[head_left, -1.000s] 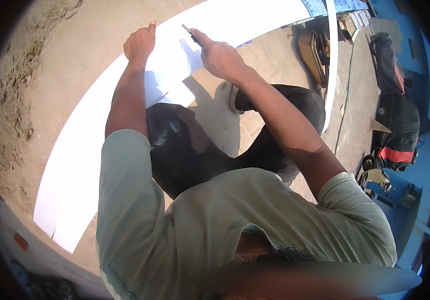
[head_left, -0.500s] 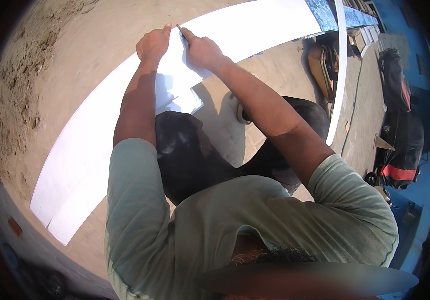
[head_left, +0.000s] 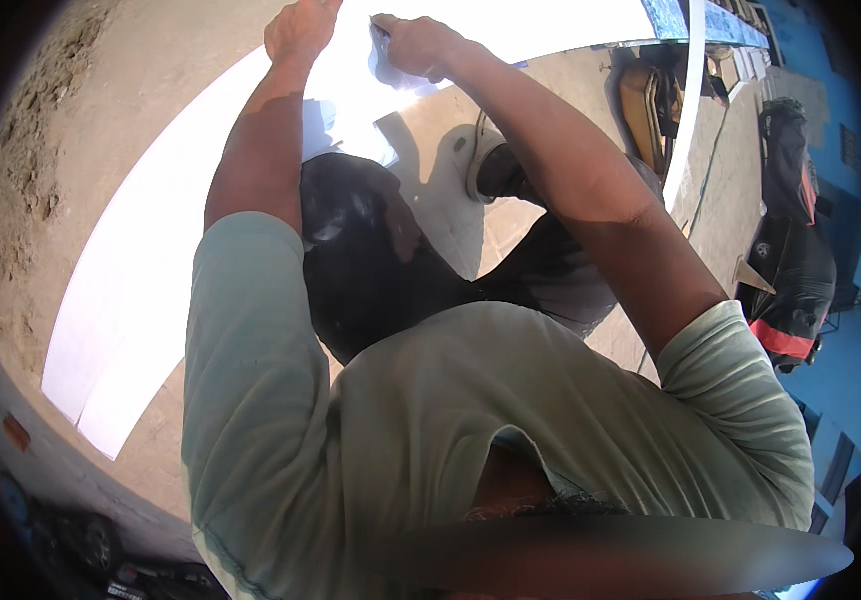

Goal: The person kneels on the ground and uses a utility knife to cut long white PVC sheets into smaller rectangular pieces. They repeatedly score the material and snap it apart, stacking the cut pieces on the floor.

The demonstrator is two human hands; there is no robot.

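Left hand (head_left: 298, 30) curled, right hand (head_left: 422, 47) pointing over white sheet (head_left: 165, 190); glare, can't tell either grip. Uneven pressing could crease sheet.

White sheet (head_left: 170, 240): smooth, glaring in sunlight; plastic or card, unclear which.
White strip (head_left: 688, 110): smooth, plastic-looking.
Blue panel (head_left: 665, 18): mottled, slightly glossy.
Shirt (head_left: 450, 400): soft matt cloth, creased.
Trousers (head_left: 360, 270): dark cloth, faint sheen at the knee.
Soil (head_left: 10, 160): rough, crumbly, dull.
Ground (head_left: 150, 110): dry, matt, fairly smooth.
Black cover (head_left: 795, 265): creased, fabric-like, with a dull sheen.
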